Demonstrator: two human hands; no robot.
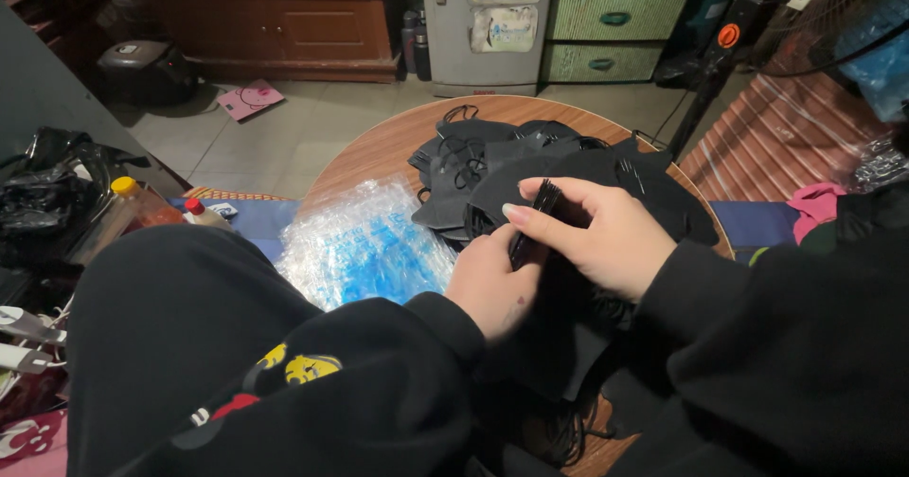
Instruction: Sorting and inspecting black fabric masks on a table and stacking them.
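Both hands meet over a round wooden table (379, 145), w/ a thin stack of folded black face masks (530, 226) clamped between them. Right hand (597, 235) comes in from the right, thumb and forefinger closed on the upper edge of the stack; fingertips (516, 214) w/ long pale nails lie across its top. Left hand (492, 283) sits just under and to the left of that grip, fingers curled shut around the stack's lower end, so the stack stands nearly upright, tilted a bit, touching both palms. Directly behind the grip, farther from the person, a loose pile of black masks (492, 169) w/ ear loops spreads across the table, reaching under the right wrist and down toward the lap. Just left of the grip lies a heap of clear plastic bags (365, 245) w/ blue print, touching the left sleeve (284, 363), which is black w/ a yellow and red motif. Well left of the hands: a bottle w/ yellow cap (128, 198) and a smaller one w/ red cap (199, 212), beside black plastic bags (47, 193). Far beyond the grip, across a tiled floor, stand a small grey fridge (488, 27), a wooden cabinet (275, 22) and green drawers (615, 18). Right of the grip, well apart, a fan stand (724, 51) and pink cloth (814, 202).
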